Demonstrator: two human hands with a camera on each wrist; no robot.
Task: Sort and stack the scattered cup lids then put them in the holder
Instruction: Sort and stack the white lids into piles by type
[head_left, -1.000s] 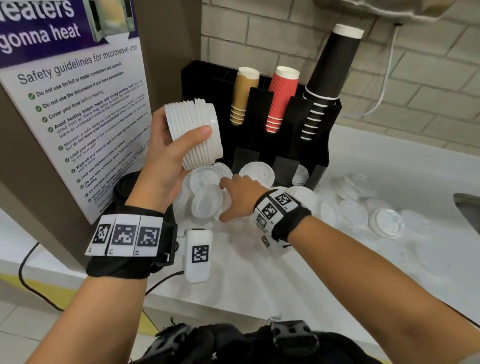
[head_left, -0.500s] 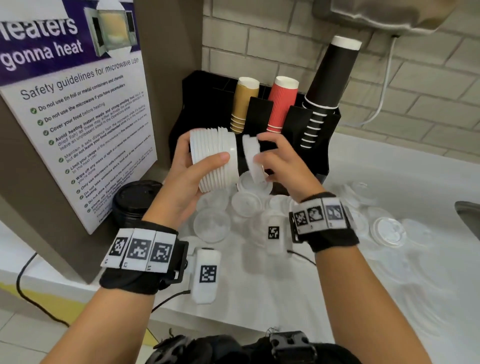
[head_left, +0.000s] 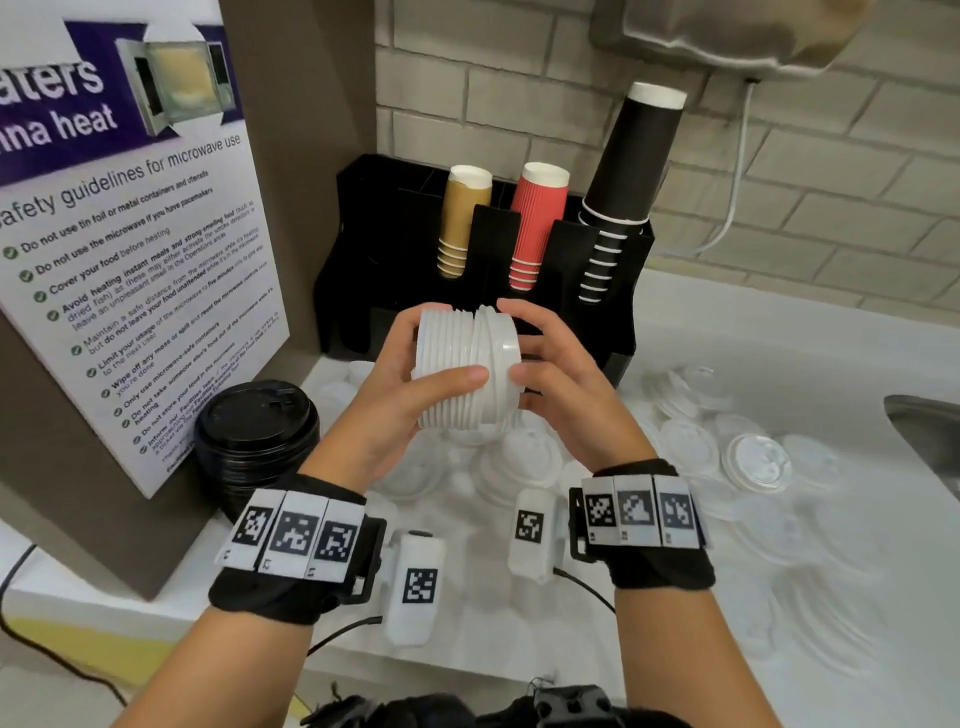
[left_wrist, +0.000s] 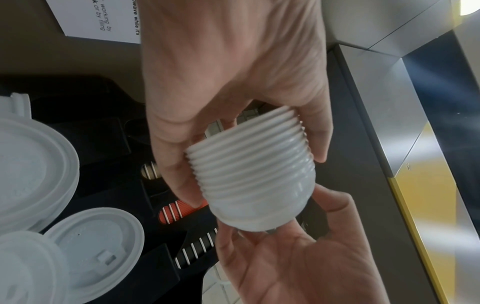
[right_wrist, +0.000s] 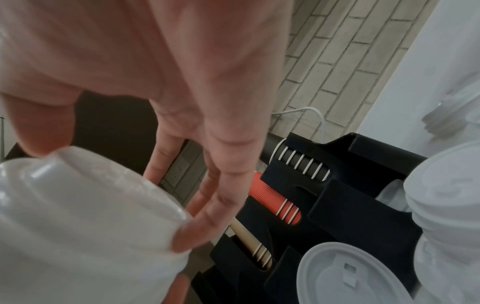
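A stack of white cup lids (head_left: 465, 366) lies on its side in the air in front of the black holder (head_left: 483, 291). My left hand (head_left: 410, 384) grips the stack (left_wrist: 255, 183) from the left, thumb across its front. My right hand (head_left: 550, 374) cups the stack's right end (right_wrist: 85, 216), its fingers and thumb spread round the outermost lid. More white lids (head_left: 509, 457) lie scattered on the white counter below and to the right (head_left: 753, 462).
The holder carries tan (head_left: 462, 228), red (head_left: 537, 223) and black (head_left: 623, 187) cup stacks. A stack of black lids (head_left: 254, 441) stands at the left by a poster panel (head_left: 130, 249). A sink edge (head_left: 930, 441) is at the far right.
My right hand picked a white lid off the counter, raised it and pushed it onto the right end of the stack. My left hand brought the stack lower and toward the centre.
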